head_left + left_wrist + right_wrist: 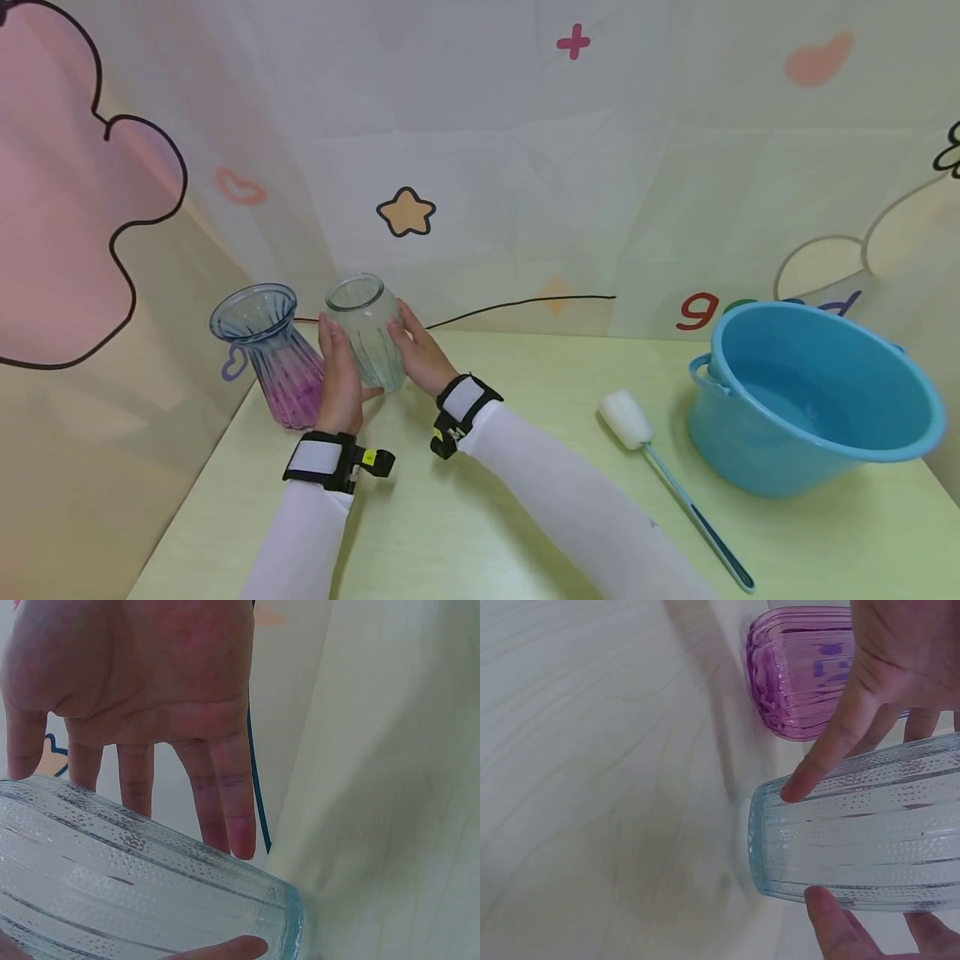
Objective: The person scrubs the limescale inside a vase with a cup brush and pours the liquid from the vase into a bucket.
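Note:
Both hands hold a clear glass vase, tilted, with ribbed and dotted sides. My left hand grips its left side, with the thumb near the base. From the right side, my right hand holds it with fingers against the glass. In the left wrist view, the right hand's palm faces the camera and its fingertips touch the vase. The right wrist view shows the left hand and the lower vase. A blue-to-pink glass vase stands just left of the left hand.
On the right stands a blue bucket with a side handle. Beside it lies a white-headed sponge brush with a long handle. The pale table meets a printed curtain behind and at the left.

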A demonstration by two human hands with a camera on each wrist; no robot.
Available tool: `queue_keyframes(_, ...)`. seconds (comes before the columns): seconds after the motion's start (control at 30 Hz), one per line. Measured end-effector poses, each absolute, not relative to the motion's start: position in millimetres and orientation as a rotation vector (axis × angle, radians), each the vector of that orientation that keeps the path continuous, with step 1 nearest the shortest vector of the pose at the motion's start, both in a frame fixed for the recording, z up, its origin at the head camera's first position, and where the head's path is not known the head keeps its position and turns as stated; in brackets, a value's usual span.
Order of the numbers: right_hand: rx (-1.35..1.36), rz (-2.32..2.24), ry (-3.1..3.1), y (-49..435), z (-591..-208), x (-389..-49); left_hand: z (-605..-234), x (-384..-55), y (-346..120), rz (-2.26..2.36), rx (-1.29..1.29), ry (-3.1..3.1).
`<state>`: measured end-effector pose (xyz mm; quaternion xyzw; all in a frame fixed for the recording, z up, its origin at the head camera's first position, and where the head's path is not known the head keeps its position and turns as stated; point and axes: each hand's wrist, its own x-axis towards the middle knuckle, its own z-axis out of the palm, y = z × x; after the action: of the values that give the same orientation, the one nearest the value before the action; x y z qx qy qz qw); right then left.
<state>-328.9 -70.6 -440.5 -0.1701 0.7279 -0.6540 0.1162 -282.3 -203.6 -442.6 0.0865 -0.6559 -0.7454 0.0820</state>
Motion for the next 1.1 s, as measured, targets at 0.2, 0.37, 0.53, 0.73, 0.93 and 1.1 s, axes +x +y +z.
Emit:
queue_keyframes(0.2, -0.491, -1.938, 2.134, -58, -436, -323, -438, -271, -197, -2.156, 0.175, -2.082)
queue_keyframes(0.37, -0.474, -1.922, 2.161, -47, -434, -318, -439, -265, -193, -2.029, 0.079, -2.218)
queue_keyframes(0.53, -0.477, -1.899, 2.210, -38, -429, -311, -441, -261, -188, -1.978, 0.020, -2.228)
queue_keyframes(0.73, -0.471, -1.918, 2.162, -31, -421, -300, -441, -259, -179, -1.820, 0.012, -2.223)
queue_keyframes(0.93, -0.494, -1.855, 2.260, -24, -413, -290, -438, -257, -171, -1.765, -0.028, -2.197)
queue_keyframes(1.1, -0.518, -1.817, 2.326, -19, -409, -281, -438, -255, -165, -1.761, -0.062, -2.182)
